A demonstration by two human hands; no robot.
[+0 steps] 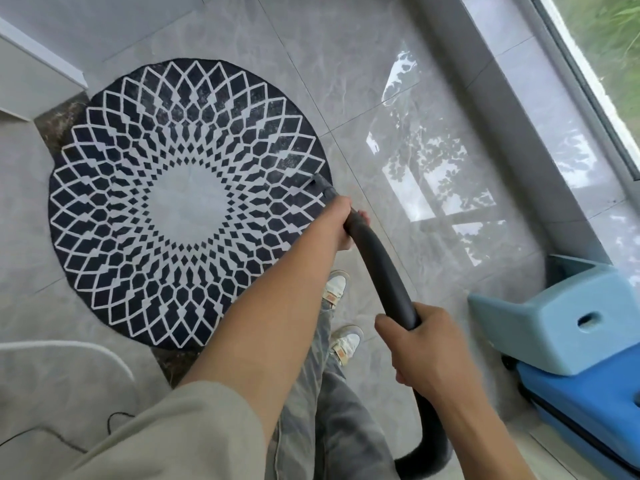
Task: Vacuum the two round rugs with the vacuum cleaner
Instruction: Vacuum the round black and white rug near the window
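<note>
We hold the hose (384, 271) with both hands. The left hand (343, 220) is just behind the nozzle (320, 183), its fingers (362, 216) curled round the tube. The right hand (419, 344) is further back, fingers wrapped round it too. The nozzle sits at the right edge of the patterned rug (187, 202), which lies flat on the tiled floor (363, 98). A pale, white-edged shape at lower left may be the second rug; we cannot tell. As we judge it, suction at the rim could lift or bunch this rug. The vacuum cleaner (568, 327) stands near on our right, and a long reach could drag it. A cord (114, 422) at lower left could trip us.
</note>
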